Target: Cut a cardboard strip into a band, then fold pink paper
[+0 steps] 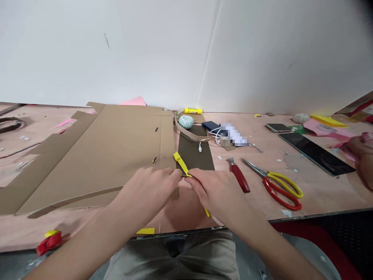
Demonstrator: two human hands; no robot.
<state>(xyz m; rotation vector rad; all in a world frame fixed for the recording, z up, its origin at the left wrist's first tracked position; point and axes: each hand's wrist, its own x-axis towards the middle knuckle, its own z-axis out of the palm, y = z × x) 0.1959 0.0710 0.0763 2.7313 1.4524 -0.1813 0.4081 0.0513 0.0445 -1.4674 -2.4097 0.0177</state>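
Yellow strip (182,162) in right hand (218,190)

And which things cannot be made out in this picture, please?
All in the head view:
Left hand: its hold, hidden behind its own knuckles.
Yellow paper strip: its further course, covered by the right hand.
Co-worker's hand: cut off by the right edge.
Pale lilac object: surface, blurred by pixelation.

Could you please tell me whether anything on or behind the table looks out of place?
A few things: a thin dark mark stands out on the otherwise pale wall; white paper scraps litter the tabletop like untidied offcuts; and the large cardboard sheet has an uneven, stepped left edge.
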